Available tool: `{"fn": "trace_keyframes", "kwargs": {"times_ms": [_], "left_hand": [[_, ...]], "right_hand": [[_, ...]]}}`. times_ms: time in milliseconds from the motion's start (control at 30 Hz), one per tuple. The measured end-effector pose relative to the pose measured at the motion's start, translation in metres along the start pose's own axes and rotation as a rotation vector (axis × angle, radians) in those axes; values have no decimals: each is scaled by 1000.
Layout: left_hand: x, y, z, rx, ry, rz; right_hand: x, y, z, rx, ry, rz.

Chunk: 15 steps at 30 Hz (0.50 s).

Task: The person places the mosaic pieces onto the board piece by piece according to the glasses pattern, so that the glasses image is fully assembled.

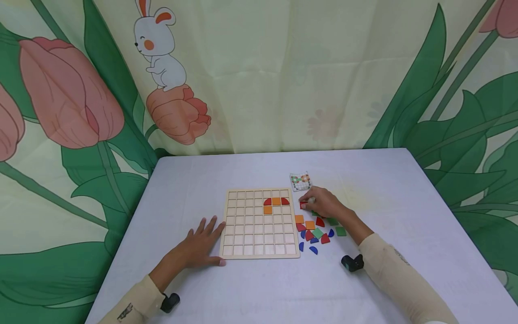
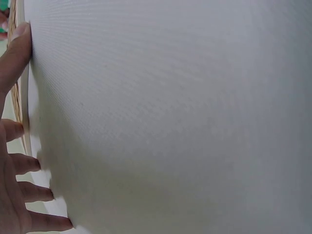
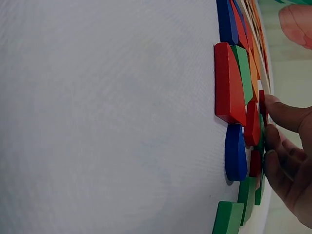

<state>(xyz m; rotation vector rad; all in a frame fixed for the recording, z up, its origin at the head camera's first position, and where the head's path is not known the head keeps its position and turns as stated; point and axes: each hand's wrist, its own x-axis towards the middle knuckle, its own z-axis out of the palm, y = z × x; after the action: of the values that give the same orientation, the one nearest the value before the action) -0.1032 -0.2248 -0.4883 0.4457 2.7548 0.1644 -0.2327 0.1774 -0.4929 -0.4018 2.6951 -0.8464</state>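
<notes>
Red piece (image 1: 302, 205) sat pinched between the thumb and fingertips of a person's right hand (image 1: 325, 203), just off the right edge of a gridded board (image 1: 261, 258). Fingers covered much of it, hiding its full outline; the right wrist view gave only a thin red sliver by the thumb, running up and down that frame. Which way the piece pointed, and its true long axis, could not be told. That hand's other fingers were curled, and green pieces (image 1: 332, 222) lay partly hidden below them.

The left hand (image 1: 197, 249) lay with fingers spread at the board's left edge, thumb by the near corner; the left wrist view cut off much of the palm. On the board, two red quarter-rounds (image 1: 267, 202) flanked an orange square (image 1: 276, 201), with a second orange square (image 1: 268, 209) directly below the left one. Loose pieces (image 1: 313, 250) in red, orange, blue and green clustered beside the board's right edge. A card (image 1: 301, 181), its print too small to read, lay just beyond the right hand. Behind the white table (image 1: 243, 292) hung a tulip-and-rabbit curtain (image 1: 259, 90).
</notes>
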Motion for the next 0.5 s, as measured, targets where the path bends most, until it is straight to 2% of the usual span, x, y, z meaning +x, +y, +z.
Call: {"fn": "trace_keyframes", "kwargs": {"times_ms": [300,500], "left_hand": [[2,-1,1,-1,5,0],[2,-1,3,6,5,-3]], "right_hand": [[2,1,-3,-30,-57,1],[2,-1,-3,-1,-61,1]]}}
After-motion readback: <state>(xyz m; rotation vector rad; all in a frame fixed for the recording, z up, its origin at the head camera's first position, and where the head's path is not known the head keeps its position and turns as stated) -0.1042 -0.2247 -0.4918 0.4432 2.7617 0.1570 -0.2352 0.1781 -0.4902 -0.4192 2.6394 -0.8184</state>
